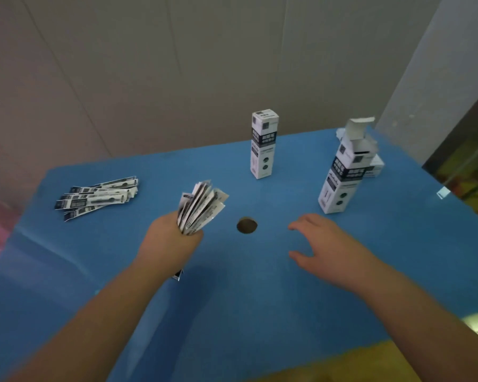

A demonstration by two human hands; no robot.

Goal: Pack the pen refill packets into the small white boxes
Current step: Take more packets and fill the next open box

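Observation:
My left hand (171, 239) grips a bundle of pen refill packets (200, 206), held upright and fanned out above the fist. More refill packets (97, 195) lie in a loose pile at the table's left. A closed white box (263, 146) stands upright at the back centre. A second white box (342, 172) stands at the right with its top flap open. My right hand (323, 246) hovers over the table with fingers spread and nothing in it, just in front of and left of the open box.
The blue table (260, 299) has a round hole (247, 225) between my hands. More white boxes (375, 166) lie behind the open one at the back right corner. A grey wall stands behind the table. The table's right edge drops off near a coloured floor.

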